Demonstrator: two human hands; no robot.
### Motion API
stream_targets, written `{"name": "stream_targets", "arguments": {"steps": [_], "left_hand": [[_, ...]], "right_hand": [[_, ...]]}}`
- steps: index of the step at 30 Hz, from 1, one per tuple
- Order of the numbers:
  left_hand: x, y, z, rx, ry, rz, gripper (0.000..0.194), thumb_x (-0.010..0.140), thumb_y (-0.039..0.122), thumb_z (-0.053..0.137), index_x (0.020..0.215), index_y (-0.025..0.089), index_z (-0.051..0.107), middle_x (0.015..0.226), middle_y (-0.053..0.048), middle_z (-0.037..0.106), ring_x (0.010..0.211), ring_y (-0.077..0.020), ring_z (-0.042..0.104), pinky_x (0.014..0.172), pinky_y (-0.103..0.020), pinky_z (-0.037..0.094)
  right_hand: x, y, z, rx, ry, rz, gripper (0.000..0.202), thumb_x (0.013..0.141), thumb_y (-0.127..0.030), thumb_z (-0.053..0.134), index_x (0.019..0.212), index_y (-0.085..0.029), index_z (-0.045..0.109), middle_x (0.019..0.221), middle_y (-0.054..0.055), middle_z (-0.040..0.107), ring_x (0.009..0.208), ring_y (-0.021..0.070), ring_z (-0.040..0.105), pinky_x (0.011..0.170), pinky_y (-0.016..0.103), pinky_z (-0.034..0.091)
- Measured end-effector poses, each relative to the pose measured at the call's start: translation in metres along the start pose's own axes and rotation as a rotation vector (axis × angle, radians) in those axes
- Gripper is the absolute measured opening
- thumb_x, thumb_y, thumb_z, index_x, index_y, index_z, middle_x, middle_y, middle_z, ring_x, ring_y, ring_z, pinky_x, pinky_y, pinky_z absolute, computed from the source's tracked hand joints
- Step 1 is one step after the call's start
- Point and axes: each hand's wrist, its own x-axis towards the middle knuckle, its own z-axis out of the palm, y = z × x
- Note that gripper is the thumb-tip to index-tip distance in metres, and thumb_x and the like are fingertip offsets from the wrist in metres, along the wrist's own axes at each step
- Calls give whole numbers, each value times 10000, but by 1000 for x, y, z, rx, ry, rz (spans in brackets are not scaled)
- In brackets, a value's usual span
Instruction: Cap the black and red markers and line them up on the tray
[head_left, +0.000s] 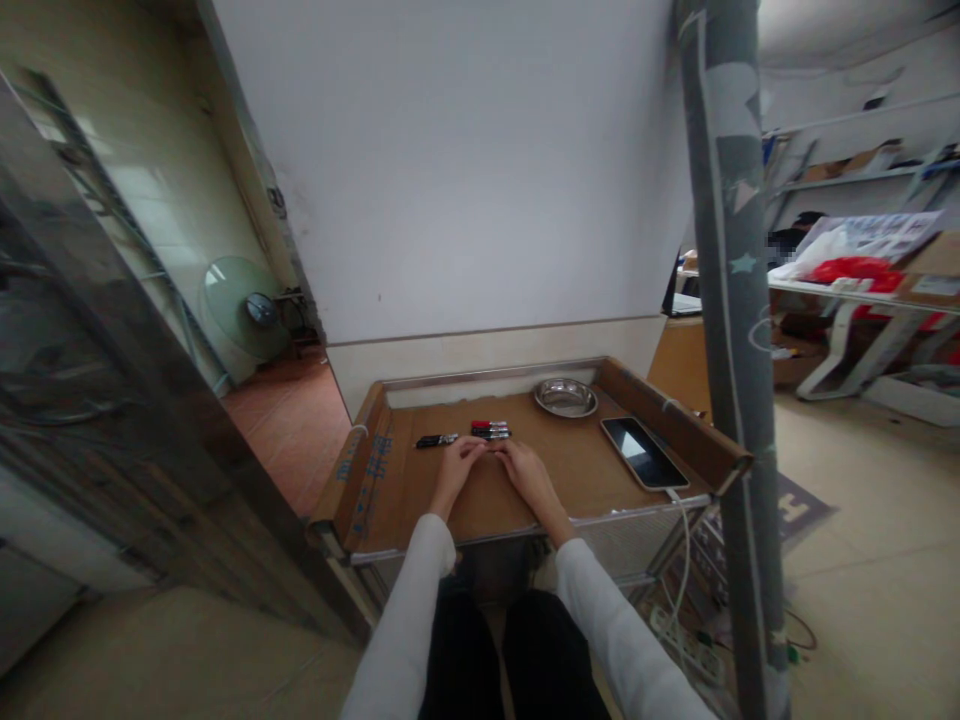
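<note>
My left hand point(459, 462) and my right hand point(527, 474) meet over the middle of the cardboard-lined tabletop point(480, 512). Their fingers are bent and pinched close together. What lies between the fingertips, if anything, is too small to make out. Just beyond them, a red marker point(489, 425) lies above black markers point(495, 435). More black markers point(435, 440) lie to the left, beside my left hand. At the back right rests a shallow, round metal dish point(566, 397).
A phone point(643, 453) lies on the right side, with a white cable point(685, 545) hanging over the front edge. Raised cardboard edges point(667, 412) border the top. A wrapped grey pole point(739, 360) stands close on the right; a white wall panel point(465, 170) rises behind.
</note>
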Motion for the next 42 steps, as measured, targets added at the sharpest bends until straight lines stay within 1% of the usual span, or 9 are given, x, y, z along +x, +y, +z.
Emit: {"name": "stream_targets", "arguments": {"steps": [6,19,21,25,29,33,36,40,42], "left_hand": [[0,1,1,-56,39,-77,245,710,363,672,808,143,624,837,-80,703,817,-188,662,827,-345,493],[-3,7,1,-76,46,-76,252,727,387,654,767,146,591,793,-69,698,797,-183,661,818,-338,486],[-3,8,1,-65,35,-85,251,722,388,657,754,147,595,781,-63,697,778,-179,657,799,-331,488],[-3,7,1,-18,-48,-70,245,714,387,654,699,145,620,725,-48,688,720,-170,638,759,-313,484],[-4,7,1,22,-42,-36,234,702,379,657,692,145,652,712,-45,689,713,-175,629,752,-314,483],[-5,7,2,15,-45,-29,213,726,343,632,775,141,679,791,-61,708,774,-192,640,776,-326,489],[-5,8,1,70,-59,13,210,788,294,562,881,148,681,912,-81,706,868,-198,637,842,-348,476],[-7,9,3,379,15,145,314,826,165,478,1112,199,602,1188,-80,611,1123,-198,533,1005,-404,370],[-11,10,6,570,-9,196,395,827,135,471,1208,220,534,1295,-76,533,1223,-210,448,1049,-433,310]], "right_hand": [[-1,-2,-1,-33,-5,40,159,904,-207,431,981,-184,568,930,67,655,894,167,600,786,254,414],[2,3,5,-23,-1,17,149,896,-175,433,971,-174,561,963,72,654,896,170,593,810,263,418],[3,2,5,-27,2,12,146,892,-173,436,965,-177,563,963,76,656,892,171,596,805,268,423],[2,0,3,25,-3,-5,139,886,-164,442,965,-174,556,954,75,656,893,168,604,796,265,431],[2,0,3,95,-11,-33,167,880,-161,442,997,-185,558,994,66,654,918,158,603,810,263,435],[2,4,5,112,-14,-69,192,878,-179,446,1005,-200,588,1026,60,656,950,153,597,838,267,431],[3,5,4,89,16,-51,214,881,-184,446,1034,-207,594,1041,53,656,955,151,592,839,260,423],[2,3,-2,-69,67,84,209,886,-202,453,1023,-195,610,985,61,661,908,174,584,802,267,404],[1,3,-5,-151,101,172,212,893,-218,445,1018,-188,614,950,70,660,889,181,578,784,272,389]]}}
